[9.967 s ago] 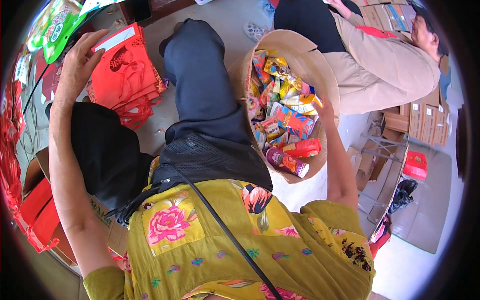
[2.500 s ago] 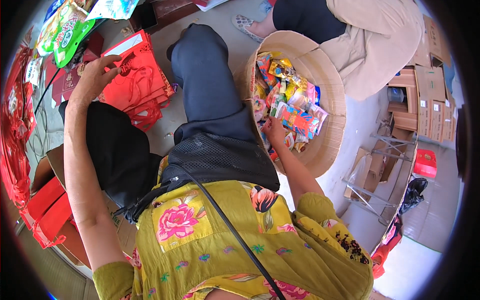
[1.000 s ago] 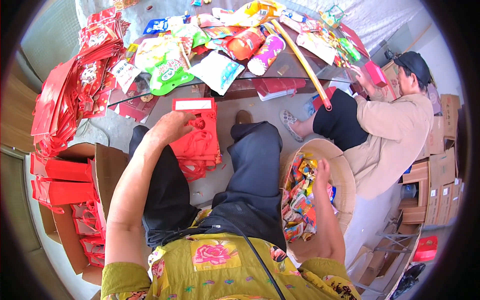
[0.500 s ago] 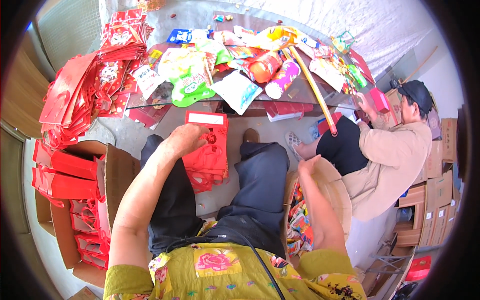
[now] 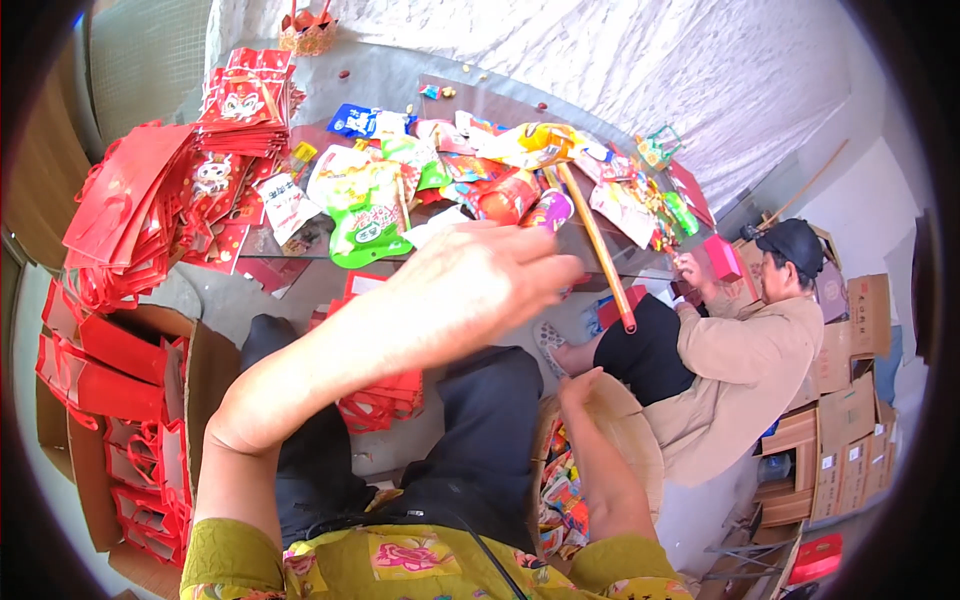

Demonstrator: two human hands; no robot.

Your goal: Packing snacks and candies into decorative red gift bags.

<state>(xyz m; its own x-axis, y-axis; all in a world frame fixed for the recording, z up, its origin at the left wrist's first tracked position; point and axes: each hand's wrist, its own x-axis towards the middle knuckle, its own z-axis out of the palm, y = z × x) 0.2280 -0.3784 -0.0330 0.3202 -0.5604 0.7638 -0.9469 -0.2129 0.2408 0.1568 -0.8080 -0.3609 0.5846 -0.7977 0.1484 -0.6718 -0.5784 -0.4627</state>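
My left hand [image 5: 490, 285] is lifted over my knees, back of the hand up, its fingers loosely bent and slightly apart. I see nothing in it, though its fingertips are partly hidden. Below it, partly covered by my forearm, is a red gift bag [image 5: 385, 398] with ribbon handles, between my legs. My right hand [image 5: 580, 388] is at the far rim of a round-sided cardboard carton [image 5: 632, 430], with thumb and fingers apart. Inside that carton lie colourful snack packets [image 5: 562, 500]. Ahead, a green-and-white snack pouch [image 5: 365, 225] and an orange packet [image 5: 508, 197] lie on the glass table.
Red paper bags [image 5: 125, 205] are stacked at the table's left. An open cardboard box [image 5: 205, 375] at my left holds more red bags. An orange stick [image 5: 597, 245] leans over the table edge. A co-worker [image 5: 745, 345] sits at right, near stacked cartons [image 5: 845, 440].
My left hand has risen from the red bag and swung right, in front of the table edge. My right hand stays by the carton rim. The whole view has shifted slightly.
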